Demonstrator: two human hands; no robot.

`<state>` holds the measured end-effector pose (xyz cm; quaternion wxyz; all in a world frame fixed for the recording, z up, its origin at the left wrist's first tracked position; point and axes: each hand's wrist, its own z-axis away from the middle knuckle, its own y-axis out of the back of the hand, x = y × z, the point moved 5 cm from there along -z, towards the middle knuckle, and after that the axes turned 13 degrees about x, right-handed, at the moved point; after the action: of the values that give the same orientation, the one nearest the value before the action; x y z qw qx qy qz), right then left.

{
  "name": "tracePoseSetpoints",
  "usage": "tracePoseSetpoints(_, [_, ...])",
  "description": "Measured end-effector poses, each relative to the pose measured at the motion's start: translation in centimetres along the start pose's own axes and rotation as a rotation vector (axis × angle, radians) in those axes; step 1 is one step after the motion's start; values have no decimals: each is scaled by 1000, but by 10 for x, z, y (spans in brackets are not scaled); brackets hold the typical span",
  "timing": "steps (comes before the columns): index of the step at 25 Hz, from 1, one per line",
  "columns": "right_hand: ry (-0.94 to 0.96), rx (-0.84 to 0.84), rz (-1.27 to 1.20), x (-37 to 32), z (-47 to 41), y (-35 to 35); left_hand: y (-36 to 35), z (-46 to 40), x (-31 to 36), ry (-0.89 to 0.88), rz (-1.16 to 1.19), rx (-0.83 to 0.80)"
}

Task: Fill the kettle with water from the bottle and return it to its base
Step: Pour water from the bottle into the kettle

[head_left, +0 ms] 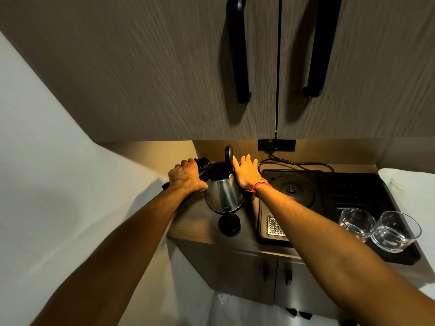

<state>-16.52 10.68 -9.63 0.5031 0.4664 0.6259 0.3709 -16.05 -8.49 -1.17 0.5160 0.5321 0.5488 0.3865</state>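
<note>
Pouring stage in progress, as judged from the layout. Kettle (224, 192) off its base, standing on the wooden counter (200, 227) just left of the black tray (353, 191), lid (228, 154) hinged upright. Left hand (186, 177) clenched around a dark bottle (203, 168), bottle tipped with its neck at the open kettle mouth; water flow itself too dark to confirm. Right hand (247, 171) flat and unclenched, fingers spread, resting against the raised lid and the kettle's far side, apparently steadying; handle grasp not visible. Round dark cap (229, 224), probably the bottle's, lying on the counter just in front of the kettle. Base (292, 188) vacant on the tray, cord (294, 163) running to the wall socket (276, 145). Two glasses (379, 228) at the tray's near right corner, well apart from the work. Remaining: finish pour, set bottle down, shut lid, lift kettle onto base. Fill level not visible.
</note>
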Motion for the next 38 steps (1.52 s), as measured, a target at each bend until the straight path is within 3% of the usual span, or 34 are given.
tracePoseSetpoints(7, [-83, 42, -79, 7, -6, -13, 2, -3, 1, 6, 13, -1])
tracePoseSetpoints(11, [-32, 37, -43, 4, -3, -9, -2, -4, -2, 41, 100, 19])
tracePoseSetpoints(17, [4, 16, 0, 2, 0, -3, -7, -5, -19, 169, 471, 101])
tracePoseSetpoints(22, [4, 3, 11, 1, -2, -3, -29, 7, -52, 393, 933, 222])
tracePoseSetpoints(26, [-1, 6, 33, 1, -3, -1, -50, 26, -58, 521, 1067, 298])
tracePoseSetpoints(34, [-17, -64, 89, -6, -3, 0, -80, 44, -48, 526, 1194, 267])
tracePoseSetpoints(38, [-76, -108, 72, -10, -7, -6, -88, 39, -50, 527, 1202, 140])
